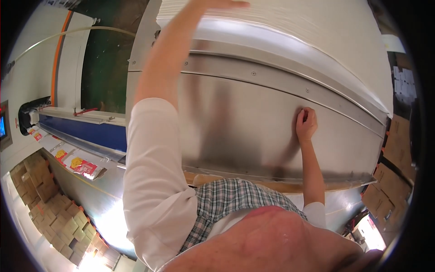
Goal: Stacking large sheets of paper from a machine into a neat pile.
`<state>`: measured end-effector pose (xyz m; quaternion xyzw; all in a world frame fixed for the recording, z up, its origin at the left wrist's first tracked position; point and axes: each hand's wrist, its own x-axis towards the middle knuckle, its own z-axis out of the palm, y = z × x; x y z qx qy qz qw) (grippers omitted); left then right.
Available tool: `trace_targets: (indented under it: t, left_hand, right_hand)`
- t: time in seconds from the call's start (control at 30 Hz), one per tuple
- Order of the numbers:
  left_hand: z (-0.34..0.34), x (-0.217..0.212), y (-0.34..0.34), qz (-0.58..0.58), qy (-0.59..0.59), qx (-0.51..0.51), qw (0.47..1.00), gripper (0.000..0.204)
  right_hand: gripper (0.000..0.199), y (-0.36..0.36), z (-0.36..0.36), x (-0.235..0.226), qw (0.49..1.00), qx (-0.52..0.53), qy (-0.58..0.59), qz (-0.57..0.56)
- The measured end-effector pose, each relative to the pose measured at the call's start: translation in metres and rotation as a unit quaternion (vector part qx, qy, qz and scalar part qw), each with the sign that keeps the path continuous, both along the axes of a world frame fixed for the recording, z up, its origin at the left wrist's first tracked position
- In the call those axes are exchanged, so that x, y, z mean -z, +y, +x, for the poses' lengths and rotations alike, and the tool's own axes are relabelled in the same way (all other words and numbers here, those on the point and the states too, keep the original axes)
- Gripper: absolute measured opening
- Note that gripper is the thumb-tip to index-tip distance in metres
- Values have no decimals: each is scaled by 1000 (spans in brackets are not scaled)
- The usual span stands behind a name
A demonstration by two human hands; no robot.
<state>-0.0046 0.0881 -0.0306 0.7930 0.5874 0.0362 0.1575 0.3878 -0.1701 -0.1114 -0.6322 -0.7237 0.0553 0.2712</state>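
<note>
My left hand [222,3] reaches far forward over a tall stack of thin white sheets [290,20], its fingers stretched out and partly cut off by the top edge. Whether it touches the stack I cannot tell. Below the stack runs a shiny metal panel [244,113] with a row of screws. My right hand [308,124] is closed in a loose fist against this panel, toward its right side. Its curled fingers hide whatever may be inside.
On the left is a conveyor with a blue belt [81,131] and printed white and red packaging [77,163] beside it. A pale hose [81,29] arches above. Brown cartons [50,199] are piled at the lower left, with more cartons [385,186] at the right.
</note>
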Motion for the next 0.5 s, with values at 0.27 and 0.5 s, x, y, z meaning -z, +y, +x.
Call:
trace_targets:
  t: [0.27,0.5]
  left_hand:
    - [56,8,-22,-37,120,24,992,90]
    - [62,12,-60,38,58,-17,997,73]
  right_hand:
    - [7,19,10,-6,995,5,74,-69]
    - [18,145,-98,-68,957,-233,160,61]
